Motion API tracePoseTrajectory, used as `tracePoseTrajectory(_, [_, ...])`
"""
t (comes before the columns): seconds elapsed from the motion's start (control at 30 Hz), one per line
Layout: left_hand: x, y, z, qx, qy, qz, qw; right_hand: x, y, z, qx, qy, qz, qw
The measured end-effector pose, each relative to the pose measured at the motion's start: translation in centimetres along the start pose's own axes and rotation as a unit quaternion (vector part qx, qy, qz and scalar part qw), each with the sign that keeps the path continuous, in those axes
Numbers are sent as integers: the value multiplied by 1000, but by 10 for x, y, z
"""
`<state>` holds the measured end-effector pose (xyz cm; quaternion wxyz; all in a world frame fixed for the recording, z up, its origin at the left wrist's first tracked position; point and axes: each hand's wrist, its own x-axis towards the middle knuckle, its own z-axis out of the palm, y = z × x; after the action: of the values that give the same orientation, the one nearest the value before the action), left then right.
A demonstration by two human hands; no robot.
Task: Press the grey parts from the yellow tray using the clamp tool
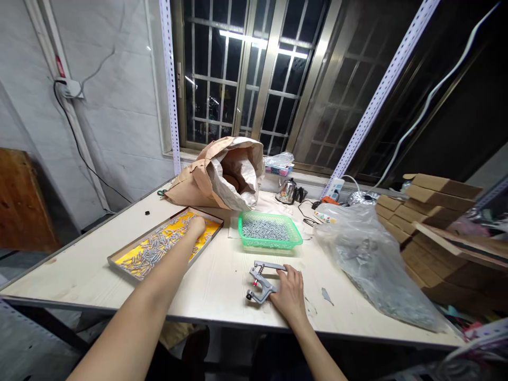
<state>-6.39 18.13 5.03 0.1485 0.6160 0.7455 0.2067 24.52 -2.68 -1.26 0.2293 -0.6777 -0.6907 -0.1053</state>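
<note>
My right hand (291, 291) is wrapped round the handles of grey metal snap-fastener pliers (266, 288), held just over the front of the table. The pliers' jaws face left, with a spring and a small red part visible between them. My left hand (197, 226) reaches into the right end of a shallow tray (130, 246); its fingers look closed, and their tips are hidden. Many small silvery metal pieces (153, 254) lie scattered over the tray's yellow bottom. Beyond the pliers stands a green plastic basket (270, 244) holding more small metal pieces.
A large brown paper sack (198, 182) lies open behind the tray. On the right are a clear plastic bag (365, 248) and stacked cardboard boxes (432, 259). A metal kettle (287, 191) stands near the window. A small grey scrap (327, 296) lies right of my right hand.
</note>
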Motion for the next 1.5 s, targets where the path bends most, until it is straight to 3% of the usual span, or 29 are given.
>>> tracePoseTrajectory(0.13, [-6, -9, -9, 20, -90, 27, 995, 0, 0, 1, 5, -3, -2, 1000])
tracePoseTrajectory(0.23, [-13, -28, -29, 8, -175, 50, 983, 1, 2, 2, 5, -13, -8, 1000])
tracePoseTrajectory(0.33, [-18, -48, -53, -56, -212, 62, 974, 1, 4, 3, 3, -18, -13, 1000])
tracePoseTrajectory(0.47, [-25, -64, -69, -197, -168, 50, 965, 0, 5, 3, -2, -3, -23, 1000])
tracePoseTrajectory(0.57, [-31, -65, -70, -215, -127, 63, 966, 0, 5, 2, -5, -1, -26, 1000])
tracePoseTrajectory(0.67, [-38, -68, -70, -53, -74, 68, 994, 0, 5, 2, -8, -8, -24, 1000])
tracePoseTrajectory(0.77, [-46, -79, -71, 136, -37, 42, 989, 0, 6, 4, -12, -12, -24, 1000])
tracePoseTrajectory(0.93, [-62, -95, -60, 191, -82, 40, 977, -1, 7, 7, -15, -9, -29, 999])
tracePoseTrajectory(1.17, [-74, -102, -52, 168, -30, 67, 983, -1, 6, 3, -12, -4, -30, 999])
tracePoseTrajectory(1.33, [-83, -110, -53, 184, -53, 76, 979, -1, 6, 3, -8, -6, -25, 1000])
tracePoseTrajectory(1.5, [-91, -105, -52, 209, -72, 110, 969, -2, 7, 5, -5, 1, -28, 1000])
